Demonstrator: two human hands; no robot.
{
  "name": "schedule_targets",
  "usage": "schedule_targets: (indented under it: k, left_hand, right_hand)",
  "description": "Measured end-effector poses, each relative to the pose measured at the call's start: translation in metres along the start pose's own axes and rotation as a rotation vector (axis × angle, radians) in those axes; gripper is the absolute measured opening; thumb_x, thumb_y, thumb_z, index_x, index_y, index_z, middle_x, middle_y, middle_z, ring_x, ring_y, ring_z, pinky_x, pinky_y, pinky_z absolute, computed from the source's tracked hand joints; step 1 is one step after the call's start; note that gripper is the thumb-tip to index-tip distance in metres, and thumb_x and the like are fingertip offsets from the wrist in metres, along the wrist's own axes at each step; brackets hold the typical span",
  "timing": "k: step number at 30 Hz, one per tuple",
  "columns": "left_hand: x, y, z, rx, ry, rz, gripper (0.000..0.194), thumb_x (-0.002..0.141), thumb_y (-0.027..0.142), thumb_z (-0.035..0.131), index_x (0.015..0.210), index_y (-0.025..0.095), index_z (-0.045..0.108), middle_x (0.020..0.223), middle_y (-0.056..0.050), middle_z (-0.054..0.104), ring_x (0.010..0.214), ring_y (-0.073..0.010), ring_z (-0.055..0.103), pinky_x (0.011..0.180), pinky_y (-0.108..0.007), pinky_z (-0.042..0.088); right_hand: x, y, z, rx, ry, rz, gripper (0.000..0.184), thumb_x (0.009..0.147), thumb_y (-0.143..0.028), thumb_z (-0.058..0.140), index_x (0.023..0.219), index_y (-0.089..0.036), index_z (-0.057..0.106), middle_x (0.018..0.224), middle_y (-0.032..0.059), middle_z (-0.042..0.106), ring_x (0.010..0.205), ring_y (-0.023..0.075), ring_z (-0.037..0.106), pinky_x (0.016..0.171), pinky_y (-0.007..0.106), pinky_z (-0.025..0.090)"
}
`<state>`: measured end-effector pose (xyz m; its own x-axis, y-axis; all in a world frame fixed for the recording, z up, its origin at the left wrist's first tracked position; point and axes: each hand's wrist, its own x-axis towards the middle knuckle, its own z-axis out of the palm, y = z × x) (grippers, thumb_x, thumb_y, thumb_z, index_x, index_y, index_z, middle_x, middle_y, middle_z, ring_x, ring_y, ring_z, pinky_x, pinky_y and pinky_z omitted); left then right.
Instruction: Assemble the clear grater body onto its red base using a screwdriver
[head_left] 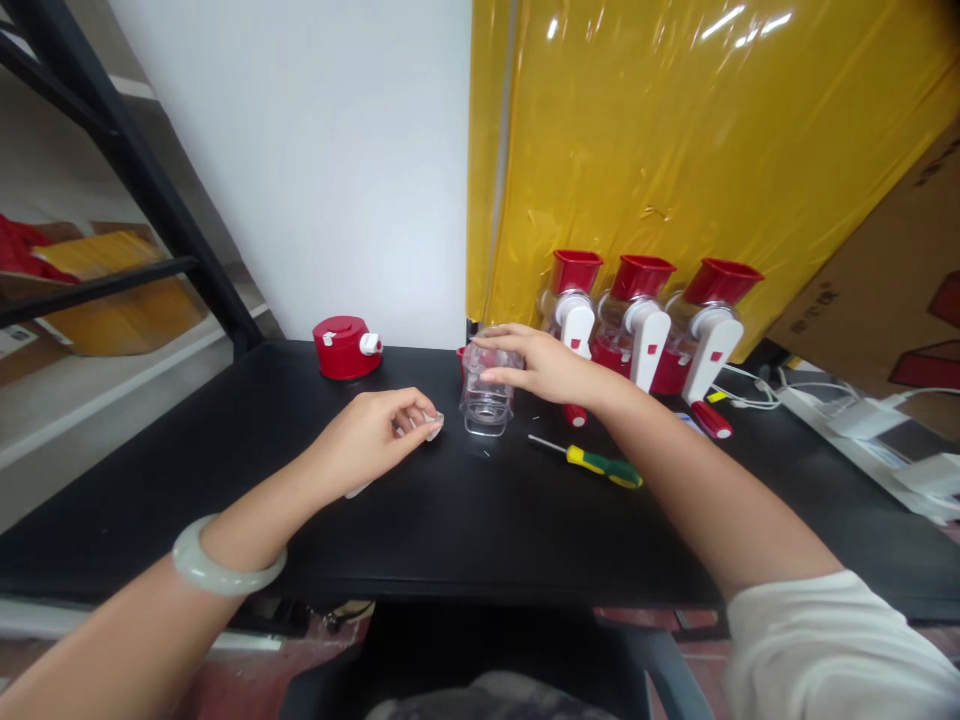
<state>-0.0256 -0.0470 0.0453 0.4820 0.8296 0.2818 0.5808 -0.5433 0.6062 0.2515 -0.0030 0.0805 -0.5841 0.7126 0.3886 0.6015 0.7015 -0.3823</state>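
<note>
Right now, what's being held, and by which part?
The right hand holds the clear container near its top; left hand, a small pale piece, hold unclear.

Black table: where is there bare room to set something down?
The widest bare patch of the table is in front, between the screwdriver and the near edge. Another lies left of the left hand, running up to the red round part. It is crowded at back right: the right hand on the clear container, three crank machines, white cables.
</note>
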Motion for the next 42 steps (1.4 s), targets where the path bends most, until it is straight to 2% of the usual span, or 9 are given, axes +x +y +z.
schedule_targets:
  k: [7, 15, 20, 23, 25, 29, 33, 36, 42]
  left_hand:
    - [0.0, 0.002, 0.005, 0.046, 0.001, 0.013, 0.026, 0.09, 0.046, 0.064, 0.094, 0.021, 0.072, 0.076, -0.002, 0.074, 0.067, -0.0161, 0.07, 0.062, -0.025, 0.055]
    - [0.001, 0.004, 0.01, 0.083, -0.041, 0.039, 0.024, 0.092, 0.045, 0.063, 0.096, 0.023, 0.071, 0.08, -0.001, 0.074, 0.068, -0.0152, 0.069, 0.064, -0.025, 0.054]
    - [0.007, 0.002, 0.022, 0.208, -0.177, 0.255, 0.019, 0.095, 0.029, 0.059, 0.105, 0.025, 0.075, 0.099, -0.004, 0.075, 0.081, -0.0158, 0.07, 0.076, -0.027, 0.053]
    - [0.014, 0.0, 0.034, 0.314, -0.217, 0.363, 0.022, 0.096, 0.023, 0.057, 0.111, 0.025, 0.074, 0.108, -0.005, 0.074, 0.099, -0.0195, 0.07, 0.09, -0.031, 0.052]
    - [0.02, -0.001, 0.043, 0.411, -0.236, 0.386, 0.021, 0.096, 0.022, 0.058, 0.11, 0.023, 0.073, 0.107, -0.006, 0.073, 0.099, -0.021, 0.07, 0.088, -0.033, 0.052]
    - [0.027, -0.002, 0.056, 0.556, -0.315, 0.404, 0.016, 0.097, 0.025, 0.057, 0.106, 0.022, 0.07, 0.099, -0.004, 0.07, 0.087, -0.0205, 0.071, 0.076, -0.031, 0.052]
    - [0.029, -0.002, 0.063, 0.596, -0.322, 0.417, 0.014, 0.098, 0.027, 0.056, 0.106, 0.023, 0.067, 0.101, -0.003, 0.069, 0.09, -0.0199, 0.071, 0.074, -0.03, 0.05]
    - [0.029, -0.001, 0.066, 0.6, -0.32, 0.411, 0.012, 0.098, 0.026, 0.057, 0.104, 0.022, 0.066, 0.101, -0.002, 0.069, 0.09, -0.0196, 0.07, 0.073, -0.029, 0.049]
    - [0.028, -0.007, 0.066, 0.541, -0.319, 0.384, 0.012, 0.098, 0.026, 0.057, 0.104, 0.022, 0.067, 0.102, -0.002, 0.069, 0.092, -0.019, 0.07, 0.076, -0.029, 0.048]
  right_hand:
    - [-0.012, -0.009, 0.014, -0.226, -0.036, 0.012, 0.086, 0.091, -0.065, 0.058, 0.157, -0.014, 0.038, 0.165, 0.0217, 0.025, 0.155, 0.0372, 0.019, 0.122, 0.061, 0.027]
    - [-0.009, -0.024, 0.027, -0.359, -0.07, 0.02, 0.078, 0.094, -0.048, 0.064, 0.158, -0.015, 0.035, 0.163, 0.0215, 0.032, 0.153, 0.0388, 0.028, 0.123, 0.06, 0.027]
    - [-0.019, -0.031, 0.007, -0.246, 0.004, 0.026, 0.088, 0.096, -0.055, 0.057, 0.163, -0.016, 0.015, 0.169, 0.0205, 0.014, 0.157, 0.0375, 0.006, 0.124, 0.063, 0.02]
    - [-0.045, -0.037, -0.018, -0.224, 0.18, 0.064, 0.061, 0.103, -0.046, 0.045, 0.155, -0.015, 0.036, 0.16, 0.0191, 0.038, 0.152, 0.0336, 0.031, 0.119, 0.055, 0.033]
    - [-0.072, -0.038, -0.03, -0.261, 0.282, 0.088, 0.035, 0.104, -0.038, 0.045, 0.126, -0.016, 0.061, 0.126, 0.0149, 0.066, 0.121, 0.0283, 0.062, 0.102, 0.045, 0.049]
    - [-0.129, -0.028, -0.024, -0.305, 0.334, 0.194, 0.025, 0.102, -0.032, 0.051, 0.083, -0.019, 0.061, 0.074, 0.0023, 0.06, 0.066, 0.0162, 0.058, 0.062, 0.029, 0.046]
    - [-0.168, -0.008, 0.009, -0.458, 0.154, 0.359, 0.02, 0.098, -0.035, 0.059, 0.1, -0.015, 0.064, 0.092, 0.0087, 0.064, 0.087, 0.0246, 0.064, 0.078, 0.036, 0.052]
    - [-0.181, 0.005, 0.032, -0.651, 0.004, 0.428, 0.041, 0.095, -0.038, 0.063, 0.124, -0.009, 0.06, 0.105, 0.0159, 0.063, 0.099, 0.0331, 0.063, 0.085, 0.044, 0.053]
    - [-0.182, 0.008, 0.043, -0.638, -0.141, 0.461, 0.022, 0.1, -0.03, 0.054, 0.108, -0.013, 0.064, 0.099, 0.0128, 0.061, 0.086, 0.029, 0.065, 0.078, 0.043, 0.055]
